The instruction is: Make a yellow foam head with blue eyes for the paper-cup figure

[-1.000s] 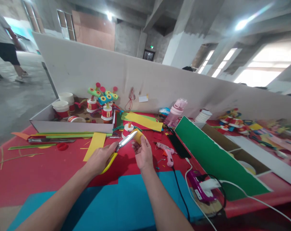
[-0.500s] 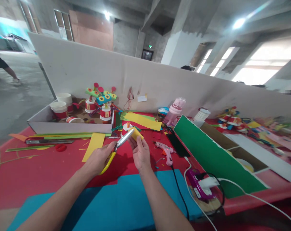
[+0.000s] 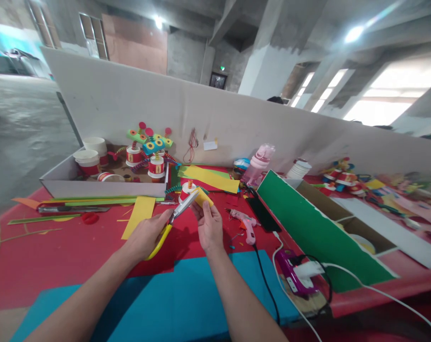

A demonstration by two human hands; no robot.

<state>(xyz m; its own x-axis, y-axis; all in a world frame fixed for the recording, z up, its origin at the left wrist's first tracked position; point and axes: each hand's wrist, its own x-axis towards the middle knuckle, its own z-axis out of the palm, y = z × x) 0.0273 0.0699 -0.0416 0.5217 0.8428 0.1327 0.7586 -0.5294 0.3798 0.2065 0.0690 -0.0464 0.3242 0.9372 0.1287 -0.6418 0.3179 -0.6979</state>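
While both hands were occupied, the work stood, by judgement, partway along. Made up: several cup figures [image 3: 156,166] with tube heads and red discs, standing in the tray [image 3: 105,188]. Part made, as it appeared: one lone cup [image 3: 185,190] on the red table [image 3: 73,247], green coil arms fitted, a coil on top, no head visible. Unworked: plain cups [image 3: 88,163] at the tray's left end; a yellow strip [image 3: 139,218], flat, left of the hands. In hand: one small yellow piece [image 3: 203,195], detached from any figure, its trimming apparently unfinished; whether the blades had bitten into it could not be told. Outstanding, by the same reckoning: the rest of that trimming and any fixing. Left hand [image 3: 149,237]: closed about the yellow handles of the scissors [image 3: 183,206], blades slanting up toward the piece. Right hand [image 3: 210,227]: thumb and fingers pinching the piece at its near edge. Position of the piece: above the table, at the right fingertips, beside the blade tips, with the lone cup just behind. Glue gun [image 3: 249,228]: lying right of the right hand, untouched.
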